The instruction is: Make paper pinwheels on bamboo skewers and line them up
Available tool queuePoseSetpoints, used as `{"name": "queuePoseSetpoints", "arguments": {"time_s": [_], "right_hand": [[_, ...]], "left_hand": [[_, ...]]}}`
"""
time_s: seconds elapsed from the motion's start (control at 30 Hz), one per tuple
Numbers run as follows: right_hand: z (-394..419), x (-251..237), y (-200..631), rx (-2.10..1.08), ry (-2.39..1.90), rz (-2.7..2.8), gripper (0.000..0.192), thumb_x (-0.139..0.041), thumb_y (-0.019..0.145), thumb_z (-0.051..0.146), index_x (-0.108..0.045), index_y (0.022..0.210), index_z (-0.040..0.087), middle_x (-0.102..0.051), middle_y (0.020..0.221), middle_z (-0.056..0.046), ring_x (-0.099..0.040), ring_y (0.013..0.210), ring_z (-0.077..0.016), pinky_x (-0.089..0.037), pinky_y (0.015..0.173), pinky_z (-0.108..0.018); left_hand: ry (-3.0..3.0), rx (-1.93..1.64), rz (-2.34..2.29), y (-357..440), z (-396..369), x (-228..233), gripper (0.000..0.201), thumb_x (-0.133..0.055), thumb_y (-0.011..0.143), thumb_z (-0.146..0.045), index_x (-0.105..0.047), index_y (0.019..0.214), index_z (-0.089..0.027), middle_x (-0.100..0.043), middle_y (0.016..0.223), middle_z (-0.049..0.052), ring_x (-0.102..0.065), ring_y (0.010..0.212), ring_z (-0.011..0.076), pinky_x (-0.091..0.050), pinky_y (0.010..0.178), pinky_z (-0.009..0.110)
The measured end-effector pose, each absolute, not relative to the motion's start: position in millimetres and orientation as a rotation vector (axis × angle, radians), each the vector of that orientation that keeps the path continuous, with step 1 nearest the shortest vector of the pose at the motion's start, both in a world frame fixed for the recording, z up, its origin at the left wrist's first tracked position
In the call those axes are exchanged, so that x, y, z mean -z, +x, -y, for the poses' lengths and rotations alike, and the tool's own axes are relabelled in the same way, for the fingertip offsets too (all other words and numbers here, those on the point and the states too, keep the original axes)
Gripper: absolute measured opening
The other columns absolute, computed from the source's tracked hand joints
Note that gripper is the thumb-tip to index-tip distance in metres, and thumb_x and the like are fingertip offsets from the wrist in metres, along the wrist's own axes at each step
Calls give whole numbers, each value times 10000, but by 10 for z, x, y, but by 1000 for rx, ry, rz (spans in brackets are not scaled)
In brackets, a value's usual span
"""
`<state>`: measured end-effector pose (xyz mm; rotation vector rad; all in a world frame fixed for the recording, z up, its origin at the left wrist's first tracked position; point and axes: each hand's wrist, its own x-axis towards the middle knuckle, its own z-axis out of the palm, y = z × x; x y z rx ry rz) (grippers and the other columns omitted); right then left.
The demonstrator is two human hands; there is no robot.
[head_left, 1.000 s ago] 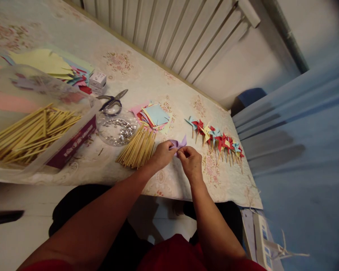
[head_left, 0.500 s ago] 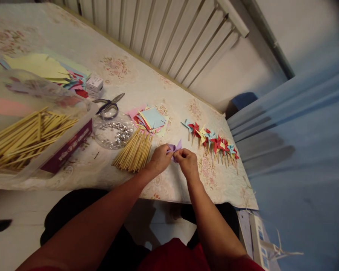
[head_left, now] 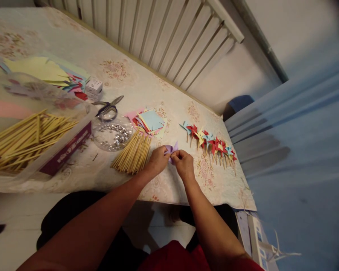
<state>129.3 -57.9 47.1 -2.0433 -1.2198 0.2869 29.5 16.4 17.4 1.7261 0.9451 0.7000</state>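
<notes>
A small folded purple paper piece (head_left: 171,149) is pinched between my left hand (head_left: 157,160) and my right hand (head_left: 183,164), just above the table's front part. Both hands meet at the paper, fingers closed on its folds. Left of my left hand lies a bundle of thin wooden sticks (head_left: 133,153). To the right of my hands a row of finished paper pinwheels (head_left: 210,143) on sticks, red, blue and yellow, lies on the tablecloth.
A stack of coloured paper squares (head_left: 149,121), a clear dish of metal pins (head_left: 112,133), scissors (head_left: 109,107) and a small white box (head_left: 93,86) sit behind. A clear tub of sticks (head_left: 28,136) and coloured sheets (head_left: 42,69) are at the left. A radiator (head_left: 158,34) lines the wall.
My hands keep working the purple paper, folding it tighter, so less of it shows. The view has drifted slightly; nothing else on the table moved.
</notes>
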Motion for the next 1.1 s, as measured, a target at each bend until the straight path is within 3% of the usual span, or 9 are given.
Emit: {"name": "queuePoseSetpoints", "arguments": {"time_s": [0.23,0.47,0.67,0.9,1.1], "right_hand": [[583,-565,1290,-78,-2009,1596,146,-494,783,220,-615,707,195,-639,750,-32,-566,711,-158,-411,708,-273],[529,-448,1323,-405,-2024,1158,151,-551,724,297,-567,616,193,-560,569,27,-490,544,-130,-395,561,-245],[550,-535,1296,-162,-2020,1489,128,-514,749,240,-610,676,198,-626,707,-14,-544,674,-148,-411,691,-269],[494,-427,1326,-567,-1982,1053,151,-563,704,316,-550,612,197,-520,524,37,-452,497,-126,-381,525,-251],[527,-546,1302,-159,-2012,1528,124,-513,753,234,-610,686,197,-631,730,-27,-545,695,-156,-416,710,-278]], "left_hand": [[1718,-684,-929,282,-175,-197,120,-497,782,-133,-614,763,-149,-578,700,-12,-493,683,117,-359,637,231],[1720,-691,-951,277,-178,-171,107,-503,783,-152,-608,764,-158,-602,736,5,-513,705,130,-364,640,238],[1748,-672,-956,271,-179,-186,126,-498,788,-153,-623,774,-147,-592,718,8,-501,686,129,-367,643,238],[1712,-701,-948,282,-187,-135,128,-488,780,-139,-615,774,-151,-596,730,8,-503,685,126,-356,626,236],[1730,-700,-947,268,-185,-169,110,-500,772,-142,-604,741,-161,-572,686,-7,-485,661,123,-348,617,237]]}}
